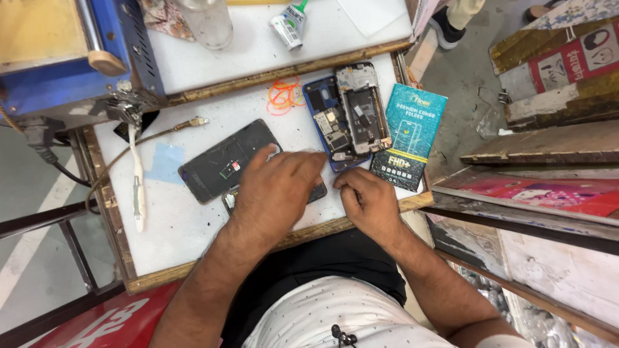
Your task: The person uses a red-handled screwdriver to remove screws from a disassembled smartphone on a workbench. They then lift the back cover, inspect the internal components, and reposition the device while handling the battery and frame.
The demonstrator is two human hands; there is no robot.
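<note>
Two bare hands meet over a small dark phone part point(319, 191) on our white wooden-framed worktable point(187, 225); our left hand point(277, 187) lies flat on it, fingers spread, pinning rather than pinching; our right hand point(366, 198) curls at its edge, though we cannot tell what the fingertips hold. We judge this a prising step, calling for a steady hold. Beside lie a black phone back panel point(222, 164), an opened blue phone chassis with bare circuit boards point(348, 116), and a teal flat screen-protector packet point(407, 135).

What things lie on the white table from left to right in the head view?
White cable → black phone panel → left hand → right hand → teal packet.
</note>
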